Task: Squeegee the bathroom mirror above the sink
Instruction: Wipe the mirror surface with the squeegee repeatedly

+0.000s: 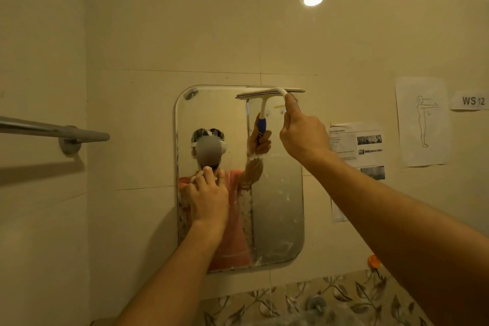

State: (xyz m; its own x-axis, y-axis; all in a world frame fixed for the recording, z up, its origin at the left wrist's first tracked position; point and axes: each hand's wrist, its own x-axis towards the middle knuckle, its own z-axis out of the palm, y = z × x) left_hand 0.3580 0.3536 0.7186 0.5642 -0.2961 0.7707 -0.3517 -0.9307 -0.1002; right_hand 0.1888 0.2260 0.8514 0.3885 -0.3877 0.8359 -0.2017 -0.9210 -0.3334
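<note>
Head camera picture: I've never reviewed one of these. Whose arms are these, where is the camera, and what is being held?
There is no machine here. The single picture comes from a wide-angle camera worn on a person's head, so the two bare arms reaching in from below are the wearer's own. The right hand grips a squeegee, its blade lying level across the top right edge of the wall mirror. The left hand rests open against the mirror's lower left part, holding nothing. The glass looks streaky. The mirror reflects the wearer with the headset. A towel bar is at left, paper sheets at right.
</note>
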